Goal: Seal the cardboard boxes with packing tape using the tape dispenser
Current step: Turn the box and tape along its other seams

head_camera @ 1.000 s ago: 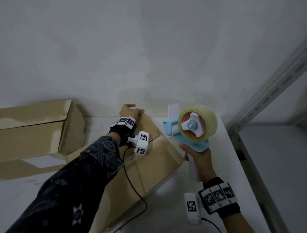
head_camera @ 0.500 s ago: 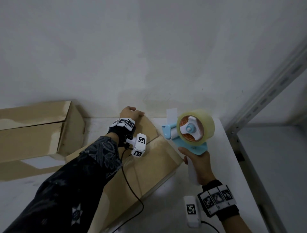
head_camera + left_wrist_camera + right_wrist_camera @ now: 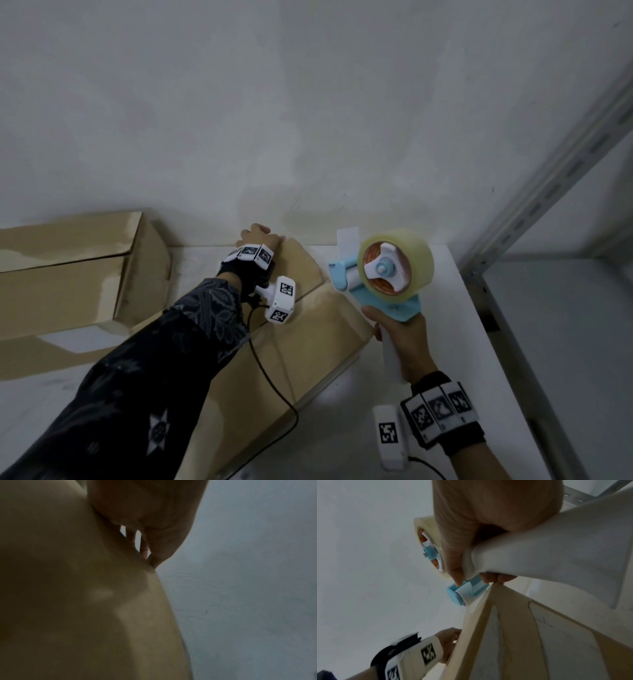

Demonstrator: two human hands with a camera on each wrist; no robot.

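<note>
A closed cardboard box lies slantwise on the white table. My left hand rests on its far end, and the fingers bend down over the far edge of the box. My right hand grips the white handle of the blue tape dispenser, held in the air just right of the box's right corner. Its clear tape roll faces me, and a loose tape end sticks up above the roller. The roller hangs close to the box edge; contact is not visible.
A second, larger cardboard box lies at the left against the wall. A grey slotted metal shelf upright rises at the right, beyond the table's right edge. The wall stands directly behind the box.
My right hand has brought the dispenser slightly left and down, nearer the box's right corner. The left hand has stayed on the far end of the box.
</note>
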